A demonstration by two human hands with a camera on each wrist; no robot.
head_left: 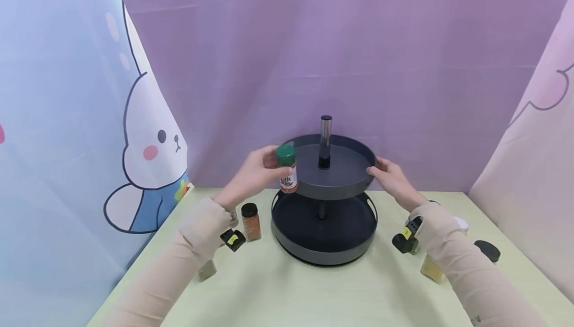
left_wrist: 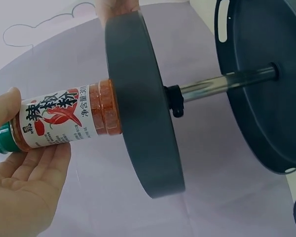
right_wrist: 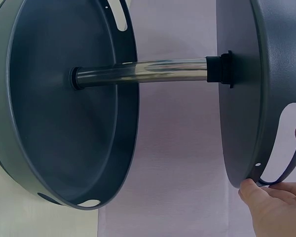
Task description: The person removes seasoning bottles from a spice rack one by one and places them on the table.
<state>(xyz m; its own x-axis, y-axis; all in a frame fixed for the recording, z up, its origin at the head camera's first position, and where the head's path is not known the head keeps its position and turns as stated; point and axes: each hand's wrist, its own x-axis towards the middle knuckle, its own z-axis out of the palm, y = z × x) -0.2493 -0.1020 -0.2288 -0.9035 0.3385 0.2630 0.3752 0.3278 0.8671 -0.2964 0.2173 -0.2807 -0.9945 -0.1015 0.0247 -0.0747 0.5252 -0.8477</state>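
Observation:
My left hand (head_left: pixel 251 177) holds a chili powder jar (head_left: pixel 288 180) with a green cap and orange-red contents, thumb on one side and fingers on the other. The jar is up at the left rim of the upper tray (head_left: pixel 334 191) of a black two-tier rack. In the left wrist view the jar's base (left_wrist: pixel 106 107) overlaps the tray's outer wall. On the opposite side, my right hand (head_left: pixel 396 182) pinches the upper tray's rim beside an oval cutout (right_wrist: pixel 286 143). Below is the lower tray (head_left: pixel 323 256), joined by a metal pole (right_wrist: pixel 163 70). Neither tray shows anything in it.
A black-lidded spice jar (head_left: pixel 252 226) stands left of the rack, with another jar (head_left: pixel 207 270) partly behind my left sleeve. Around my right forearm are a yellowish jar (head_left: pixel 432 268), a white lid (head_left: pixel 461 224) and a black lid (head_left: pixel 487 250). A purple curtain (head_left: pixel 251 68) hangs behind.

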